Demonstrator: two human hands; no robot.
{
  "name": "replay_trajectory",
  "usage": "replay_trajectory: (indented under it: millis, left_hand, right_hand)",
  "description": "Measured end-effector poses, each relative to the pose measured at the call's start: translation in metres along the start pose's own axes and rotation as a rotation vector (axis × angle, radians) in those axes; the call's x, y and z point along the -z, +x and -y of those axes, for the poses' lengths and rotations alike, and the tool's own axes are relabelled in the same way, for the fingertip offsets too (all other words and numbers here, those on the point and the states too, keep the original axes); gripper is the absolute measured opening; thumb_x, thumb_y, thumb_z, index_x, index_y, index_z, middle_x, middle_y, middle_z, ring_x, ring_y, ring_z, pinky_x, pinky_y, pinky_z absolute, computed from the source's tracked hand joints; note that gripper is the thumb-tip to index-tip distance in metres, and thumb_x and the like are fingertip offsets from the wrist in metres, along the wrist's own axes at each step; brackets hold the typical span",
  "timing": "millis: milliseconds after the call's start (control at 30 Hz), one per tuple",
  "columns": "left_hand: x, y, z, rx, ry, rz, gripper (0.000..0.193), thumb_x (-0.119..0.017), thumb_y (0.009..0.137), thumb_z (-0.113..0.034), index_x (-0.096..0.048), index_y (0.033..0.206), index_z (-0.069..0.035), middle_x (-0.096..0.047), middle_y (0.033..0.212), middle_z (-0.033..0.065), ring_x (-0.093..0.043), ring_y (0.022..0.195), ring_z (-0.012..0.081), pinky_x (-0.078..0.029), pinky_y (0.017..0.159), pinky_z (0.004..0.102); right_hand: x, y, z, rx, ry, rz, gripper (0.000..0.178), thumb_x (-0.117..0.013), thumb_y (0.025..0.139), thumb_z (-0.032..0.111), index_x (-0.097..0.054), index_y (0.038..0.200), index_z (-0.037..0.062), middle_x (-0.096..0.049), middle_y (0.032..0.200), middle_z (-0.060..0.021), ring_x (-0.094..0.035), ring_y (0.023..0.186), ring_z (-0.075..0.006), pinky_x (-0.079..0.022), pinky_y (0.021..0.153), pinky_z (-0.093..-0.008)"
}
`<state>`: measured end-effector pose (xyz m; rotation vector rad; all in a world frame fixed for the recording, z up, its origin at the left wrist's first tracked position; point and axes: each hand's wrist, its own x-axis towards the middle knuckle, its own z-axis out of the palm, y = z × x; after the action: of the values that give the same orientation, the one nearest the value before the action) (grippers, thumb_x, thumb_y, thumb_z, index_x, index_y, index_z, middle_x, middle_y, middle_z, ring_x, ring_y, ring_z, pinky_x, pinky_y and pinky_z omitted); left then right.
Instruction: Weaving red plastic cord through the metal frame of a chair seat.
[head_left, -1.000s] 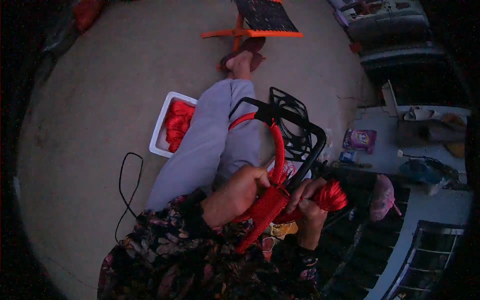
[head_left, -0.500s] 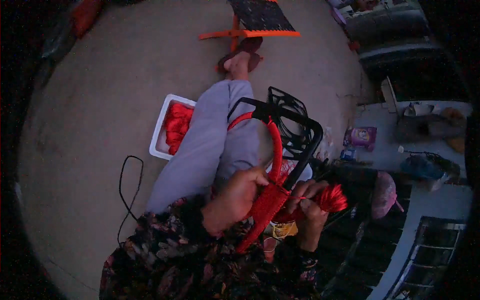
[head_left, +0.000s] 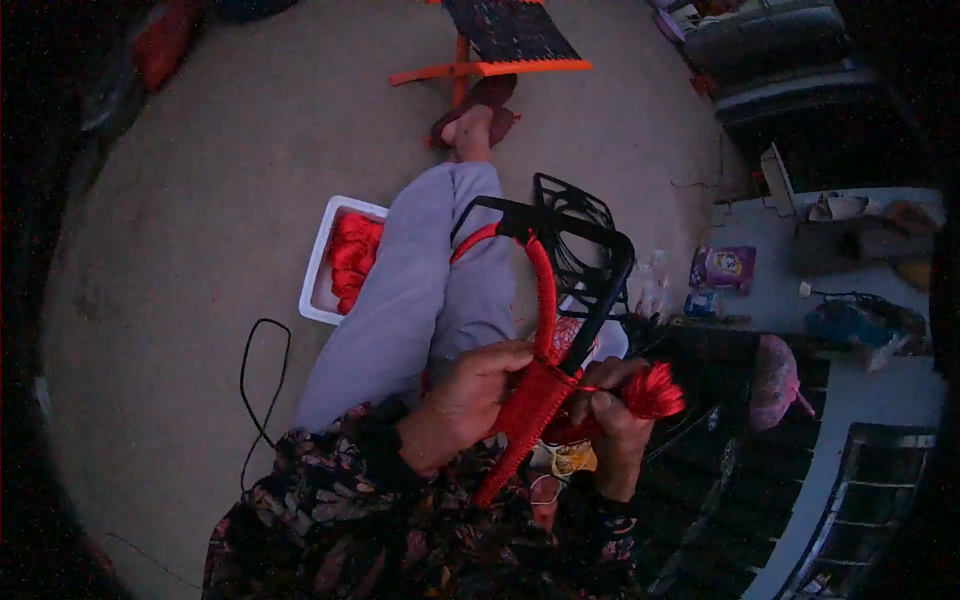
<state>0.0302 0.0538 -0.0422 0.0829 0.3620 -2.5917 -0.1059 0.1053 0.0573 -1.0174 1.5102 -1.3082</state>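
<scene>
Across my lap lies a black tubular frame (head_left: 606, 322), partly wrapped in tightly wound red cord. A broad red woven band (head_left: 535, 402) joins its bars near me, and a red-wrapped curved bar (head_left: 545, 290) rises from it. My left hand (head_left: 470, 400) grips the band's left edge, thumb on top, fingers hidden underneath. To the right of the band, my right hand (head_left: 617, 425) pinches a bundle of red cord (head_left: 654, 391). A short red strand runs from that bundle to the band.
A white tray (head_left: 312, 285) of red cord sits left of my legs. Beyond my feet stands an orange stool (head_left: 530, 67) with a dark woven seat. A black openwork frame (head_left: 578, 235) lies right of my legs. At right are a purple packet (head_left: 723, 268) and a pink folded umbrella (head_left: 775, 383).
My right hand and the cord bundle have shifted slightly left, closer to the band. The frame's far end has tipped a little left. My left hand keeps its hold.
</scene>
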Motion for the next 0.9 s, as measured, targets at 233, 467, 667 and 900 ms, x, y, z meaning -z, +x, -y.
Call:
replay_trajectory:
  millis: [233, 467, 667, 900]
  left_hand:
    - [-0.010, -0.002, 0.000, -0.034, 0.044, 0.008, 0.027, -0.052, 0.088, -0.015, -0.054, 0.110, 0.000, -0.062, 0.103, 0.0105, -0.061, 0.093, 0.0217, -0.048, 0.084, 0.0360]
    - [0.000, -0.002, 0.001, -0.028, 0.033, 0.027, 0.023, -0.053, 0.088, -0.012, -0.055, 0.107, 0.000, -0.064, 0.099, 0.0106, -0.063, 0.089, 0.0213, -0.050, 0.081, 0.0340]
    - [0.003, -0.007, -0.002, -0.004, 0.019, 0.125, 0.021, -0.053, 0.087, -0.008, -0.054, 0.106, 0.000, -0.061, 0.102, 0.0097, -0.060, 0.093, 0.0190, -0.047, 0.087, 0.0330]
    - [0.005, -0.007, -0.003, -0.032, 0.055, 0.123, 0.019, -0.052, 0.088, -0.009, -0.055, 0.105, 0.000, -0.062, 0.099, 0.0079, -0.060, 0.090, 0.0179, -0.047, 0.086, 0.0330]
  right_hand:
    - [0.010, -0.004, -0.005, -0.060, -0.217, -0.055, 0.026, -0.066, 0.073, 0.013, -0.052, 0.090, 0.0009, -0.053, 0.071, -0.0062, -0.054, 0.058, -0.0148, -0.043, 0.052, -0.0261]
    - [0.010, -0.006, -0.006, -0.070, -0.128, -0.094, 0.022, -0.066, 0.072, 0.012, -0.051, 0.084, 0.0017, -0.050, 0.066, -0.0047, -0.052, 0.058, -0.0141, -0.042, 0.054, -0.0263]
    - [0.011, -0.008, -0.007, -0.045, -0.182, -0.113, 0.022, -0.067, 0.070, 0.010, -0.050, 0.082, 0.0024, -0.050, 0.067, -0.0047, -0.051, 0.059, -0.0144, -0.041, 0.055, -0.0259]
    - [0.008, -0.007, -0.002, -0.008, -0.266, -0.077, 0.020, -0.070, 0.068, 0.006, -0.055, 0.081, 0.0023, -0.055, 0.070, -0.0055, -0.053, 0.063, -0.0134, -0.043, 0.059, -0.0257]
